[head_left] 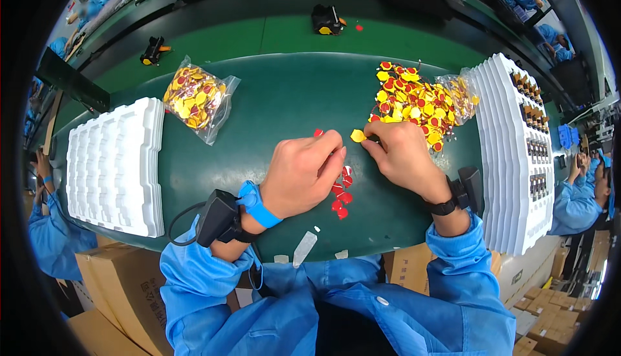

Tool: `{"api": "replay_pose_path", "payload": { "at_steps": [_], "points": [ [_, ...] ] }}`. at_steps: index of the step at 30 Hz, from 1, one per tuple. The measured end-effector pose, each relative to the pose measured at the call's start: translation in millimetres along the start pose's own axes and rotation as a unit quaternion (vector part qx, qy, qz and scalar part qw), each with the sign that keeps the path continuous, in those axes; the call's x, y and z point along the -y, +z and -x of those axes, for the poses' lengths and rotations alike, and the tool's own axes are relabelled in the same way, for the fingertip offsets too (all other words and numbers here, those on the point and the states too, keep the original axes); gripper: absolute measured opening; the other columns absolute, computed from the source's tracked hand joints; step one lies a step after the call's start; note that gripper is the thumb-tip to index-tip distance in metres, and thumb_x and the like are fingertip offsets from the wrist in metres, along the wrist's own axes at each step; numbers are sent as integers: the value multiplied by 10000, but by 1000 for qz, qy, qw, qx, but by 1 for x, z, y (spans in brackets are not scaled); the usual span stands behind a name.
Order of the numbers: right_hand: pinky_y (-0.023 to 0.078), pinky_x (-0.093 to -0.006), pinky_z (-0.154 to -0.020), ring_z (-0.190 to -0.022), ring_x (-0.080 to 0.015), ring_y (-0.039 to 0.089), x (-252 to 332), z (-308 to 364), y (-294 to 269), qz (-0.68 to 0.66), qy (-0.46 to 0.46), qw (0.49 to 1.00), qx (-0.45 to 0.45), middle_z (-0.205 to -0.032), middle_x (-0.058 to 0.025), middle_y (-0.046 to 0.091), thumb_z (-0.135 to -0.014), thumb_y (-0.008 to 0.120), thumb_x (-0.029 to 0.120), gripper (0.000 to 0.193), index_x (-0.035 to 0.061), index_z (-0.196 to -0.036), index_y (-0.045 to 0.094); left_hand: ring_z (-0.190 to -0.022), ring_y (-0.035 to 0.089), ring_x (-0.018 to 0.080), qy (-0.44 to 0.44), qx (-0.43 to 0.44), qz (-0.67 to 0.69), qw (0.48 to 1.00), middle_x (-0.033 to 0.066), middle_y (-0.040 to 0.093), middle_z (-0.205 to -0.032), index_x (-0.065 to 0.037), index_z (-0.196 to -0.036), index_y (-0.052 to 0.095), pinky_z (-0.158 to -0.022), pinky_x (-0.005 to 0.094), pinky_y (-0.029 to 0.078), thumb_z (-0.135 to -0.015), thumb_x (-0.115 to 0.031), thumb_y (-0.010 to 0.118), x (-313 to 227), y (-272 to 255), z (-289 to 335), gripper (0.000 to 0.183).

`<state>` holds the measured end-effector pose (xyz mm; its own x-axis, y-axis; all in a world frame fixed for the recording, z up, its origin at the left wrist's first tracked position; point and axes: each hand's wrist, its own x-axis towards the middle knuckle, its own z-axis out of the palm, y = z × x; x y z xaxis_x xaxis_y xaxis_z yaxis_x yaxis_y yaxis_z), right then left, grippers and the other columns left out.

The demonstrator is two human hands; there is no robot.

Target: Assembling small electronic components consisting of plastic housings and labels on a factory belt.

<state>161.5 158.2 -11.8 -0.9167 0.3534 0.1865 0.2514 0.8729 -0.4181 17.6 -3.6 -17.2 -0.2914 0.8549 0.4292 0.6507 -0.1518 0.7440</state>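
Note:
My right hand (406,156) pinches a small yellow piece with angled edges (358,136) between thumb and forefinger, over the middle of the table. To its left, my left hand (301,173) is closed, thumb pressed against the bent fingers; what it holds, if anything, is hidden. A red bit (318,133) shows just beyond its knuckles. Several loose red discs (343,195) lie on the green table (213,162) between my hands. Past my right hand spreads a heap of yellow-and-red parts (414,100), some with dark leads.
A clear bag of similar parts (195,98) lies at the far left, and another bag (460,94) by the heap. White moulded trays stand left (116,165) and, stacked with dark parts on top, right (511,162). A small translucent bottle (305,248) lies near the front edge. Co-workers sit around.

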Motion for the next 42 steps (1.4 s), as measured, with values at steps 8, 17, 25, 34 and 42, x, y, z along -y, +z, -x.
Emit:
{"api": "replay_pose_path", "payload": {
  "at_steps": [8,17,25,34,42],
  "points": [
    [468,-483,-585,-654,-390,633,-2,-1,-2,-58,11,998,7,-685,-171,640,-820,652,58,42,33,-824,618,-468,484,190,7,-12,-5,1000,86,510,-568,-13,-849,592,-467,346,357,-896,-32,631,0,1,-1,64],
    [403,-326,-502,-528,-206,526,9,2,-13,-209,-93,973,-23,-669,-92,584,-793,737,35,134,19,-913,678,-483,469,188,-1,21,23,1000,89,490,-573,-20,-946,581,-488,332,363,-924,-64,630,0,0,-4,69],
    [442,-245,-523,-579,-116,565,13,4,-3,-357,-42,933,-31,-714,-55,628,-885,701,72,106,-16,-942,681,-590,489,39,-191,58,286,937,0,517,-638,5,-957,562,-507,236,369,-992,-100,560,-10,-6,-7,111],
    [441,-233,-489,-583,-125,613,12,8,2,-684,123,713,91,-663,-61,624,-982,582,112,155,-10,-901,633,-589,507,41,-224,92,398,885,-8,548,-663,-13,-989,559,-503,199,371,-986,-105,565,-8,-7,-5,92],
    [432,-232,-483,-579,-130,614,13,7,4,-695,132,700,98,-662,-58,618,-989,584,134,170,-4,-902,634,-620,522,29,-217,100,369,898,-11,577,-694,-8,-992,559,-540,193,404,-974,-74,576,-8,-7,-4,71]
  ]
}}
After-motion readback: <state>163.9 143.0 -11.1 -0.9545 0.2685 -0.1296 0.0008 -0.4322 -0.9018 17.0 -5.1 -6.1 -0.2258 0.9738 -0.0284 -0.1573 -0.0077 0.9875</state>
